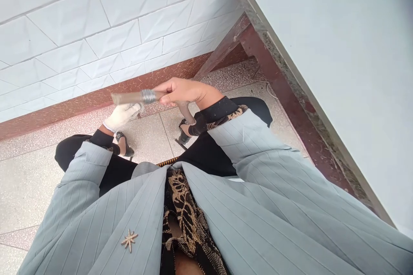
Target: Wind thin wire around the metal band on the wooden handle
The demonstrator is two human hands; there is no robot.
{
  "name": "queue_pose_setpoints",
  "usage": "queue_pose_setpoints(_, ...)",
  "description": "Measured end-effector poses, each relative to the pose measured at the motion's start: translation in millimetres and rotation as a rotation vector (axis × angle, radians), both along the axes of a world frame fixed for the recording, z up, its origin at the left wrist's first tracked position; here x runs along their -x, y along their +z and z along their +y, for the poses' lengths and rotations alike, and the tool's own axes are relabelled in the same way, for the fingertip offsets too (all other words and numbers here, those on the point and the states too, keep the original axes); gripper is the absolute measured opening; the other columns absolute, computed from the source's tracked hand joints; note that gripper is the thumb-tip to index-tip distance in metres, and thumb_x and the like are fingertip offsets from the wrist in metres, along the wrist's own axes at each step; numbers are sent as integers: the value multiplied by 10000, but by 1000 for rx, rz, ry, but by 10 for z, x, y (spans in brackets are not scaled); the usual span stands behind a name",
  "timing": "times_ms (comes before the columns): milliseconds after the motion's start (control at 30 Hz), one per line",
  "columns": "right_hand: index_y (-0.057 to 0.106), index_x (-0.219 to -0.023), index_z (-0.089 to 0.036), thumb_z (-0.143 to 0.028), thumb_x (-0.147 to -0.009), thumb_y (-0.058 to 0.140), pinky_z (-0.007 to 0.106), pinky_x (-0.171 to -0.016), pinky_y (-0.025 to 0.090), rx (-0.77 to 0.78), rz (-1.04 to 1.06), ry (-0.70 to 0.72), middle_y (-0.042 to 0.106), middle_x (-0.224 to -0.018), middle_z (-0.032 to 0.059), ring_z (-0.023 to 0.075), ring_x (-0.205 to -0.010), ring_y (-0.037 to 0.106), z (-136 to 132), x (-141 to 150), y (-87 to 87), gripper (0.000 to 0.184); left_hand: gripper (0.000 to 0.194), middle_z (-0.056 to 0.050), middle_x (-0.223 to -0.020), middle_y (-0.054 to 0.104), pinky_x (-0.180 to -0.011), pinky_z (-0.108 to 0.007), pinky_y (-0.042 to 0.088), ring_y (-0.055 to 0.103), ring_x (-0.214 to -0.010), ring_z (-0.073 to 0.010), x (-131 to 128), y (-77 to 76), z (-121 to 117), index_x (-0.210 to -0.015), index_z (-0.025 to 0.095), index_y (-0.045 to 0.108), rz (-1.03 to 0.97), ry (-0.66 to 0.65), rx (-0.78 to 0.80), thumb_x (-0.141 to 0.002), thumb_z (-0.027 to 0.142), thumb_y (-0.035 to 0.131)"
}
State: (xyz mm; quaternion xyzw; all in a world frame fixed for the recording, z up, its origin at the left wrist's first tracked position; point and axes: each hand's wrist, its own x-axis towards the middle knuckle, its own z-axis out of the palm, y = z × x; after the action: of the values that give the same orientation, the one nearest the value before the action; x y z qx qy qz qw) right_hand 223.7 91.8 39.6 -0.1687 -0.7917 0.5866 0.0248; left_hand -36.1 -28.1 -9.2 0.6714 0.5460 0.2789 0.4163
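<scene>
My right hand [180, 90] is bare and closed round a brown stick [125, 98], which it holds nearly level above the floor. Silvery wire [149, 96] is wound in a tight band round the stick, just left of my right fingers. A greyish-brown curved piece [187, 114] comes out below my right palm; whether it belongs to the stick I cannot tell. My left hand [121, 116], in a white glove, is just under the stick's left part. Its fingers are drawn together near the wire band, and what is between them is blurred.
A white tiled wall [125, 36] with a reddish-brown skirting [77, 105] stands in front. To the right is a pale tabletop [338, 51] on a dark red frame [274, 73]. My knees and black shoes [124, 144] are beneath my hands, over a speckled tile floor [148, 133].
</scene>
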Motion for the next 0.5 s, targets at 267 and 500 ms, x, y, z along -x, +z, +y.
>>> queue_pose_setpoints(267, 765, -1218, -122, -307, -1038, 681, 268, -723, 450, -309, -216, -568, 684, -890, 58, 170, -792, 616, 13, 141, -147, 272, 357, -35, -914, 724, -865, -333, 515, 661, -859, -187, -88, -45, 17, -970, 193, 690, 207, -218, 70, -1017, 481, 485)
queue_pose_setpoints(500, 815, -1259, -154, -254, -1008, 682, 310, -807, 438, -684, -681, -149, 777, -1185, 146, 277, -1066, 709, -67, 206, -195, 302, 380, -23, -854, 701, -805, -310, 494, 633, -805, -187, -91, -56, 1, -947, 201, 679, 363, -327, 83, -1024, 493, 447)
